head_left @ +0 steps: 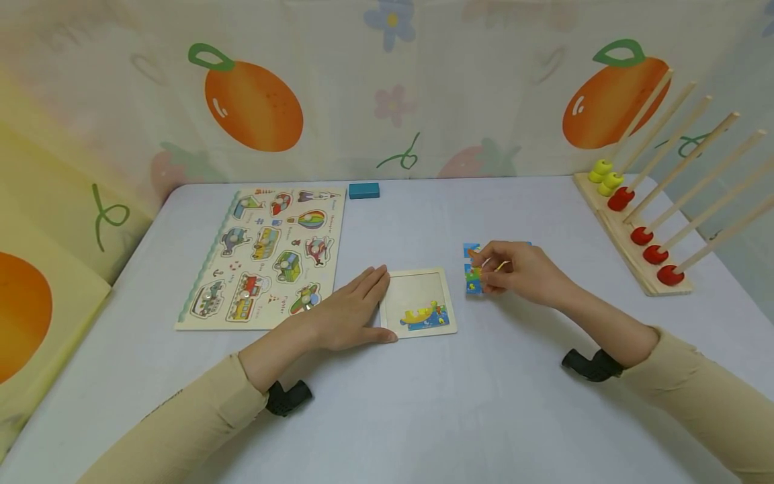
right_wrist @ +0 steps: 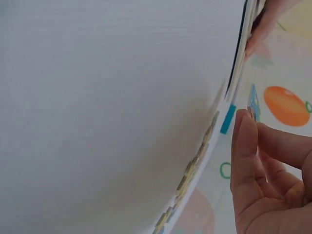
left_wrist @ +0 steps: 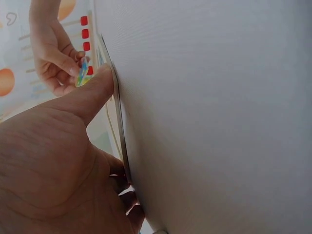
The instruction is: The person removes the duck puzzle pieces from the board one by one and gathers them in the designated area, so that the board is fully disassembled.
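My left hand (head_left: pixel 347 312) rests at the left side of a small square wooden puzzle tray (head_left: pixel 417 273), its fingers fairly straight along the edge and the thumb at the near corner. Several joined puzzle pieces (head_left: pixel 428 317), yellow and blue, lie in the tray's lower right part. To the right of the tray, my right hand (head_left: pixel 514 272) pinches a thin, blue-tinted puzzle piece (right_wrist: pixel 253 102) between thumb and fingertips. Below that hand are more puzzle pieces (head_left: pixel 474 286) on the table, partly hidden by it in the head view.
A large peg puzzle board (head_left: pixel 278 259) with vehicle pictures lies at the left. Near the back edge is a blue block (head_left: pixel 364 191). A wooden bead stand (head_left: pixel 635 242) with tall pegs and red and yellow-green beads stands at the right.
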Available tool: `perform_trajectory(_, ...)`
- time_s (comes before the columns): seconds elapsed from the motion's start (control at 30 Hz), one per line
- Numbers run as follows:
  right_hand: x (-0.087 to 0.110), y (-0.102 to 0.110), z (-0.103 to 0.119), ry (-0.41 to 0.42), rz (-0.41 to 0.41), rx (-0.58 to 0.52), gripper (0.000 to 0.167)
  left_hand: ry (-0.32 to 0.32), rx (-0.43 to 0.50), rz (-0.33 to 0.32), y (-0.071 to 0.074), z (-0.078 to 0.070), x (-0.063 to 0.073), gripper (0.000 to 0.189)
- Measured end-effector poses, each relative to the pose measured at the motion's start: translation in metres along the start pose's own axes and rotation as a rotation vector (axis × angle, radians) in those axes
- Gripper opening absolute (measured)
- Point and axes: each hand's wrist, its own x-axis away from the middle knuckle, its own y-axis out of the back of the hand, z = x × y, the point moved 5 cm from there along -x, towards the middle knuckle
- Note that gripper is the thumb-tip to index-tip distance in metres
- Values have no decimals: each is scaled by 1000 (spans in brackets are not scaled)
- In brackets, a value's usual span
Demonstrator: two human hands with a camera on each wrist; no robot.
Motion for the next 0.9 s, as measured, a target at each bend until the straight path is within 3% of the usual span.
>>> perform_trajectory(0.47, -4, -10, -13, 1, 97, -17, 19, 0, -6, -7, 2, -2, 0, 100)
perform_trajectory(0.9, -4, -13, -16, -37, 95, 33, 19, 1, 0, -7, 2, -2, 1, 100)
